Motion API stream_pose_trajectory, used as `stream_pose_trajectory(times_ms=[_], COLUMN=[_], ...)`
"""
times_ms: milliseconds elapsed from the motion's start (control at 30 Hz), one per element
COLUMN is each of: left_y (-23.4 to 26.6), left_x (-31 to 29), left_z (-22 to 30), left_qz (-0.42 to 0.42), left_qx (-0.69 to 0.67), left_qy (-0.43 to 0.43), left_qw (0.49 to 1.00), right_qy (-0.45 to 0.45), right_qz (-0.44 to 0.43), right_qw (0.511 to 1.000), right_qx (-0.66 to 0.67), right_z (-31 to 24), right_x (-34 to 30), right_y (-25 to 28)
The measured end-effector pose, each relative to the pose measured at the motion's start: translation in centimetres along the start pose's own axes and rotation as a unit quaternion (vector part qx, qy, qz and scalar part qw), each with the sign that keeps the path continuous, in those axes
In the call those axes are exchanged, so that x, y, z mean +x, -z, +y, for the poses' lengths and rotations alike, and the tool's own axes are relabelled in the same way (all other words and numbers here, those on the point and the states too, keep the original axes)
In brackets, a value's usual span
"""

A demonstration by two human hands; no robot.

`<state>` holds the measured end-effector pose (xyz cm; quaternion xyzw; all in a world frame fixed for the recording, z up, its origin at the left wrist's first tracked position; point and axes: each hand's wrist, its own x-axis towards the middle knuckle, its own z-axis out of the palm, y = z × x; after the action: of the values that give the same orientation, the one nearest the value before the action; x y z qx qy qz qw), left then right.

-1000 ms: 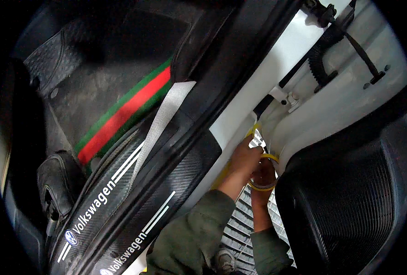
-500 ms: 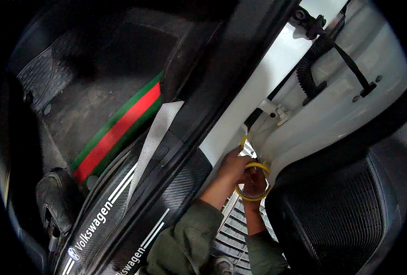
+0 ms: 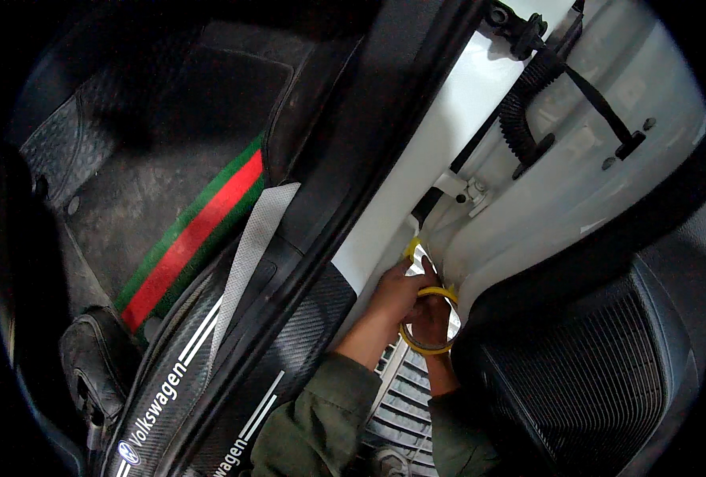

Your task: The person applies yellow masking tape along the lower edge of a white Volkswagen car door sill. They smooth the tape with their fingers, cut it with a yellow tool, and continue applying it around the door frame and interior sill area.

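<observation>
In the narrow gap between a car's body and its open door, my two hands are close together. My left hand (image 3: 395, 294) is closed, its fingertips beside a yellow strip (image 3: 413, 246) that looks like tape against the hinge-side metal. Around my right hand (image 3: 428, 322) sits a roll of yellow tape (image 3: 432, 350), its ring encircling the palm and fingers. That hand is closed on the roll, and its fingertips are partly hidden by my left hand. Just above the hands is a white door hinge (image 3: 462, 189) with a bolt.
The white door edge (image 3: 607, 211) rises on the right, with a black door panel and speaker-like grille (image 3: 599, 358) below. A black corrugated cable sleeve (image 3: 520, 119) crosses the gap. At left lie a carbon-patterned sill (image 3: 301, 330) and a floor mat with a red-green stripe (image 3: 194, 238). Slatted floor grating (image 3: 400, 405) shows below.
The whole view has shifted slightly, so the car and both hands appear a little to the left. My hands keep nearly the same place at the gap, with the tape roll still around my right hand.
</observation>
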<state>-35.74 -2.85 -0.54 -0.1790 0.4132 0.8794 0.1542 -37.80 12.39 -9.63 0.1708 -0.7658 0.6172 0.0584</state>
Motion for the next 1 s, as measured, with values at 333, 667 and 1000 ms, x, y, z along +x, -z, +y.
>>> stream_pose_trajectory(times_ms=[333, 667, 1000], left_y=[0.3, -0.1, 0.0], left_x=[-0.1, 1.2, 0.9], left_z=[0.0, -1.0, -0.5], left_qz=[-0.010, -0.019, 0.000], left_qx=[-0.026, -0.065, 0.006], left_qy=[-0.009, -0.032, -0.018], left_qw=[1.000, 0.997, 1.000], right_qy=[-0.007, -0.008, -0.008], right_qz=[-0.018, -0.025, -0.026], right_qw=[1.000, 1.000, 1.000], right_qx=[0.006, 0.004, 0.005], right_z=[-0.2, -0.3, -0.1], right_x=[0.4, 1.1, 1.2], right_y=[-0.6, -0.6, -0.9])
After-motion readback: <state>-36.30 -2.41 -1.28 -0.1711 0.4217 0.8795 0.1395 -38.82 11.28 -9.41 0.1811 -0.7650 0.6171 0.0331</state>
